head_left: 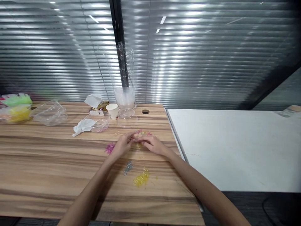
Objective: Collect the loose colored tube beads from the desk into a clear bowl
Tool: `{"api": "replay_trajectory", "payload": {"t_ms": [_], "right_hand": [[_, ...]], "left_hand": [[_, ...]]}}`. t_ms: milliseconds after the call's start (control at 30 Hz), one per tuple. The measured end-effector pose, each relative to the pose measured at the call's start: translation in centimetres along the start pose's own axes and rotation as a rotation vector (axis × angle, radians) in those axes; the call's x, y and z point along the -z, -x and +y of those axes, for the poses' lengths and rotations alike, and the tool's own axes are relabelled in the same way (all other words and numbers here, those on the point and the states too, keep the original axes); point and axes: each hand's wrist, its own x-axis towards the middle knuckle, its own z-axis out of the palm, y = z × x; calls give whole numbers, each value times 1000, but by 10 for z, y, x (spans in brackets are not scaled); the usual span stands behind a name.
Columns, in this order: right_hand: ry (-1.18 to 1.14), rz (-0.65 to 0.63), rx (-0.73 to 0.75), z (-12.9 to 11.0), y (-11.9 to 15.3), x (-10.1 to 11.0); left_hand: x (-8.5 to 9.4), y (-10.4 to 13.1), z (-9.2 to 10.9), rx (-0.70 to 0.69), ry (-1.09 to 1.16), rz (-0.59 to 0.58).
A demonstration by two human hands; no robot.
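Observation:
Over the wooden table, my left hand [124,143] and my right hand [152,145] meet fingertip to fingertip. The fingers of both are bent and pressed together, and whatever is between them is too small to make out. Just beyond them lies a mixed pile of small pink, yellow and green pieces [143,132], partly hidden by the fingers. Small pink pieces [109,148] are heaped left of my left hand. Nearer to me are a little pile of grey, stick-like pieces [128,167] and a larger pile of yellow, stick-like pieces [141,178].
Behind my hands are clear plastic lids [127,121], a white paper cup [112,111] and a wrapped stack of clear cups [125,97]. To the left lie a crumpled tissue [84,126], clear containers [50,113] and colourful bags [18,111]. A white table [230,147] adjoins on the right.

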Motion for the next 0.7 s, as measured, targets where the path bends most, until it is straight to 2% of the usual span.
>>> {"api": "replay_trajectory", "payload": {"t_ms": [133,300,533,700], "right_hand": [[-57,-62,27,-4,-1,1],[-160,-139,21,-6,-1,-2],[-175,-218,17,1,2,-8],[-170,-236,12,-6,5,-5]], "left_hand": [[-1,0,-2,4,12,-14],[0,0,-2,27,-25,23],[4,-1,-5,60,-187,144],[8,-1,-4,83,-232,170]]}}
